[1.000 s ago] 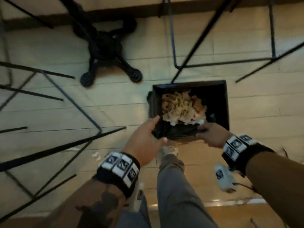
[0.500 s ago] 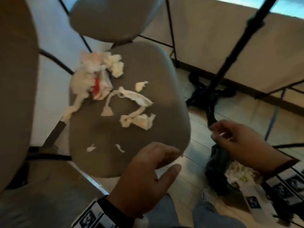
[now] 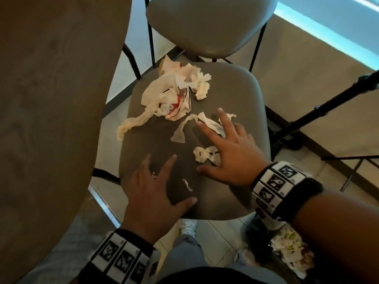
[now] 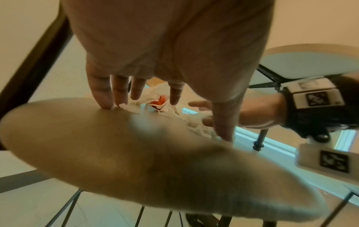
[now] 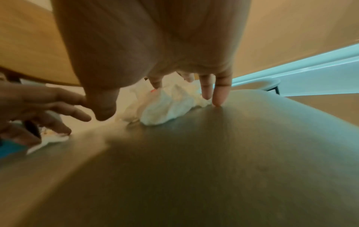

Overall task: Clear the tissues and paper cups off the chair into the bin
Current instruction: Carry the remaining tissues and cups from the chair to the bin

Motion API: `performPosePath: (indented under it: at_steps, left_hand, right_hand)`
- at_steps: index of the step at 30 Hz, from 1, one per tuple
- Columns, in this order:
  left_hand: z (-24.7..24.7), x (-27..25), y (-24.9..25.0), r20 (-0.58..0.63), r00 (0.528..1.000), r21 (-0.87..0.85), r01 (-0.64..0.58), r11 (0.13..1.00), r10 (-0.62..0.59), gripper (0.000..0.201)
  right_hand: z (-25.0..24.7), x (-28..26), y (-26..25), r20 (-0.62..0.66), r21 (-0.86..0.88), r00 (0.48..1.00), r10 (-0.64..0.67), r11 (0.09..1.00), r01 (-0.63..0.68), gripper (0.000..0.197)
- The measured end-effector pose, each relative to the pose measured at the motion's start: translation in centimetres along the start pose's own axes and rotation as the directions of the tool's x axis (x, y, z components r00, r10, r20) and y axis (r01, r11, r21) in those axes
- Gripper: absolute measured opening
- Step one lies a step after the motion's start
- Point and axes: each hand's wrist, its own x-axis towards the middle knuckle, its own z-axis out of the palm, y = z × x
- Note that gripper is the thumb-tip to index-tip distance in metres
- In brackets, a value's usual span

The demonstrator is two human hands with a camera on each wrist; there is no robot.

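A grey chair seat (image 3: 155, 148) carries a heap of white tissues (image 3: 164, 89) with a crushed red-and-white paper cup (image 3: 180, 105) in it. Torn tissue strips (image 3: 211, 124), a small crumpled tissue (image 3: 202, 154) and a tiny scrap (image 3: 187, 184) lie nearer me. My left hand (image 3: 160, 185) is spread flat on the seat's front, its fingertips (image 4: 104, 101) touching the fabric by a scrap. My right hand (image 3: 223, 152) is spread over the strips and the crumpled tissue (image 5: 167, 110), its fingertips (image 5: 217, 99) on the seat. Neither hand holds anything. The black bin (image 3: 258, 232), full of tissues, stands at the lower right.
A wooden tabletop (image 3: 51, 99) overhangs the chair's left side. A second grey chair (image 3: 205, 23) stands behind the first. A black stand leg (image 3: 328, 107) slants across the right. My legs and a white shoe (image 3: 187, 226) are below the seat's front edge.
A second ago both hands gripped the bin on the floor. The view has swung up to the chair, and both hands have come down spread on the seat among the tissues.
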Motion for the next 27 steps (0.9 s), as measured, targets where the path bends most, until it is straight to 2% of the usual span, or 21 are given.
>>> performPosePath:
  at_steps: [2, 5, 8, 10, 14, 17, 19, 22, 24, 25, 27]
  left_hand:
    - [0.6, 0.2, 0.1, -0.012, 1.000, 0.001, -0.013, 1.000, 0.013, 0.093]
    - [1.2, 1.1, 0.3, -0.098, 0.991, -0.053, -0.096, 0.994, 0.091, 0.060]
    - [1.3, 2.5, 0.4, -0.150, 0.975, -0.085, -0.176, 0.981, 0.162, 0.019]
    - [0.7, 3.4, 0.7, -0.137, 0.975, -0.107, -0.192, 0.975, 0.177, 0.009]
    - [-0.9, 4.6, 1.7, -0.185, 0.970, -0.111, -0.180, 0.978, 0.157, 0.007]
    - [-2.1, 5.7, 2.7, -0.296, 0.947, -0.177, -0.180, 0.968, 0.122, 0.008]
    - [-2.7, 6.9, 3.3, -0.322, 0.942, -0.210, -0.163, 0.964, 0.089, 0.015]
    - [-2.9, 8.3, 3.8, -0.240, 0.967, -0.177, -0.136, 0.975, 0.091, 0.044]
    - [-2.6, 9.0, 4.0, -0.157, 0.983, -0.116, -0.112, 0.987, 0.093, 0.056]
    - [-2.5, 9.2, 4.0, -0.129, 0.988, -0.088, -0.097, 0.991, 0.085, 0.055]
    - [-2.4, 9.6, 3.9, -0.123, 0.990, -0.055, -0.080, 0.995, 0.073, 0.037]
  right_hand:
    - [0.6, 0.7, -0.6, -0.034, -0.057, 0.999, -0.020, 0.998, 0.018, 0.084]
    - [1.0, 1.4, -0.7, -0.048, -0.097, 0.997, -0.052, 0.994, 0.047, 0.052]
    - [0.2, 1.6, -0.1, -0.031, 0.021, 0.996, -0.080, 0.997, 0.080, 0.035]
    - [-0.9, 1.8, 0.5, -0.024, 0.113, 0.999, -0.047, 0.992, 0.050, 0.028]
    - [-3.2, 2.2, 1.8, -0.118, 0.222, 0.990, 0.071, 0.974, -0.044, 0.014]
    - [-4.5, 3.1, 2.6, -0.148, 0.179, 0.983, 0.110, 0.980, -0.083, 0.016]
    - [-5.0, 4.0, 2.7, -0.113, 0.141, 0.987, 0.114, 0.985, -0.098, 0.020]
    - [-4.9, 5.0, 2.4, -0.010, 0.083, 0.994, 0.105, 0.991, -0.104, 0.024]
    - [-4.6, 5.3, 2.0, 0.016, 0.048, 0.995, 0.101, 0.994, -0.102, 0.023]
    - [-4.5, 5.4, 1.8, 0.020, 0.034, 0.995, 0.101, 0.994, -0.101, 0.023]
    - [-4.4, 5.3, 1.6, 0.044, 0.021, 0.993, 0.109, 0.994, -0.110, 0.021]
